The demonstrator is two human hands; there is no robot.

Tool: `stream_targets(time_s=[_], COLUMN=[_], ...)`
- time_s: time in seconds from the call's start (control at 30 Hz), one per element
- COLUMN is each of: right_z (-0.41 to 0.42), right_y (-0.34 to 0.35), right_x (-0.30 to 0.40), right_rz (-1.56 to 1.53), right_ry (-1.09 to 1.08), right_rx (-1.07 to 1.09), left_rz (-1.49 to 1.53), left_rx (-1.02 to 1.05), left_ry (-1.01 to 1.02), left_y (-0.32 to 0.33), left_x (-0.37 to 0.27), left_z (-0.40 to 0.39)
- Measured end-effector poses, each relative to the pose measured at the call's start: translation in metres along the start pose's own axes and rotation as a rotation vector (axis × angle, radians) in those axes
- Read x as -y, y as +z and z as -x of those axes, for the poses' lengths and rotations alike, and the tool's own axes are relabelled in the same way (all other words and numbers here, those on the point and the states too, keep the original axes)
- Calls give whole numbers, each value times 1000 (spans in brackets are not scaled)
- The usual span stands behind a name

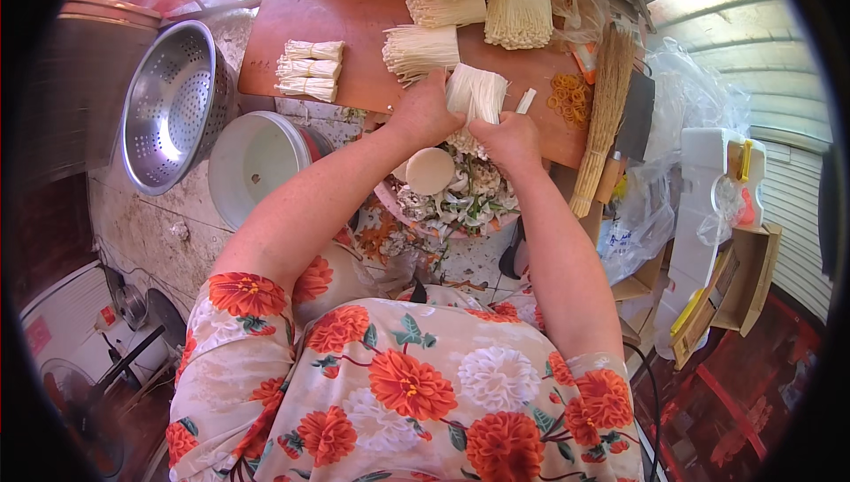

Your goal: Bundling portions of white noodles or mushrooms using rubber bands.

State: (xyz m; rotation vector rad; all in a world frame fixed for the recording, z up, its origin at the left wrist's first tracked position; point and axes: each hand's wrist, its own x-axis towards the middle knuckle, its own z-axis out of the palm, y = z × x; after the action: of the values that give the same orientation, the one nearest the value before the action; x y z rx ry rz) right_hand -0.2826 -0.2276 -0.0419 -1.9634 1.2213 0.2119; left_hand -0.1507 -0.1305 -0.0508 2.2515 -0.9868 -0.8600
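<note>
My left hand [428,110] and my right hand [510,140] both hold a bunch of enoki mushrooms [475,90], one from each side, over the table's near edge. A small loose piece of enoki [526,101] lies just beyond my right hand. Beside my left hand rests a larger enoki clump [422,50]; more clumps [518,12] are heaped farther back. Small enoki bundles tied with bands [309,69] lie side by side at the left of the brown table [365,4]. Yellow rubber bands [569,98] form a pile at the right.
Below my hands stands a pink basin [390,200] of vegetable scraps, with a round pale piece [430,171] on top. A white bucket [255,163] and a metal colander [176,107] are at the left. A straw broom [605,110] lies along the table's right side, near plastic bags [671,103].
</note>
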Motion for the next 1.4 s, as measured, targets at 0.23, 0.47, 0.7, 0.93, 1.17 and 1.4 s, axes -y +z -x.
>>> stream_targets(time_s=[0.23, 0.47, 0.7, 0.93, 1.17, 1.4], right_z=[11, 21, 51, 96, 117, 109], right_y=[-26, -63, -70, -67, -56, -88], right_x=[15, 19, 18, 38, 33, 15], right_rz=[-714, -901, -1053, -505, -83, -550], right_ry=[130, 119, -187, -480, -723, -511], right_rx=[195, 248, 340, 88, -311, -72], left_rz=[28, -13, 408, 806, 1257, 1149], left_rx=[-21, -24, -38, 210, -26, 224], left_ry=[-20, 6, 147, 179, 88, -82], left_y=[-2, -8, -67, -61, -21, -42], left_x=[3, 0, -52, -91, -100, -97], left_z=[-1, 0, 27, 83, 106, 95])
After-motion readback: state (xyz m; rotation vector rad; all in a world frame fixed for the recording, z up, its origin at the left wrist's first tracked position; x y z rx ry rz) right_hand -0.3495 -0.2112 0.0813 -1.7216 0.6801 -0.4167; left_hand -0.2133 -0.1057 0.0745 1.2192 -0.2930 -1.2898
